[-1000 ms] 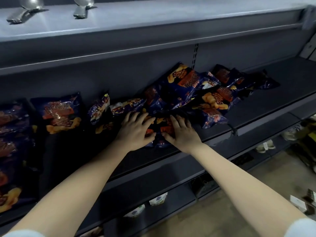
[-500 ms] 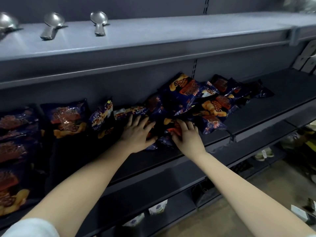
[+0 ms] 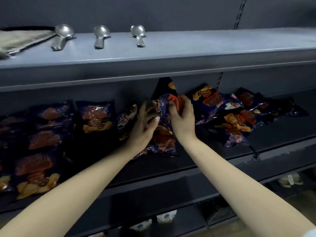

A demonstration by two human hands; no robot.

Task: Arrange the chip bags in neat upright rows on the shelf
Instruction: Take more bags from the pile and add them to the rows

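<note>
Forearms enter from the bottom edge, both reaching in over the front lip of the shelf (image 3: 222,161). Under that lip a lower shelf (image 3: 188,219) carries a few pale packets (image 3: 166,216), too small to identify.

Left hand (image 3: 145,125): fingers straight and spread, laid flat against the bags at the gap between the tidy rows and the loose pile. My reading is that it braces the last standing bag so the row does not topple while the next one goes in.

Right hand (image 3: 183,120): fingers and thumb curled, pinching the crumpled top of one chip bag (image 3: 165,106). The bag is raised off the pile and tilted, its upper corner close under the shelf above. I judge it is being stood up to join the row.

Upright bags (image 3: 95,117) fill the left part of the shelf in ranks, front to back. Heap (image 3: 222,110) lies just right of the hands, bags flat and overlapping, so I put much of the task as still to do. Foil looks slick and puffed; I expect it to slide.

Shelf surface: dark grey metal, dim. Behind it, a grey back panel (image 3: 273,79). Upper shelf (image 3: 205,47) is lighter and holds three metal spoons (image 3: 100,35) in a line, with a folded cloth (image 3: 20,40) at far left
</note>
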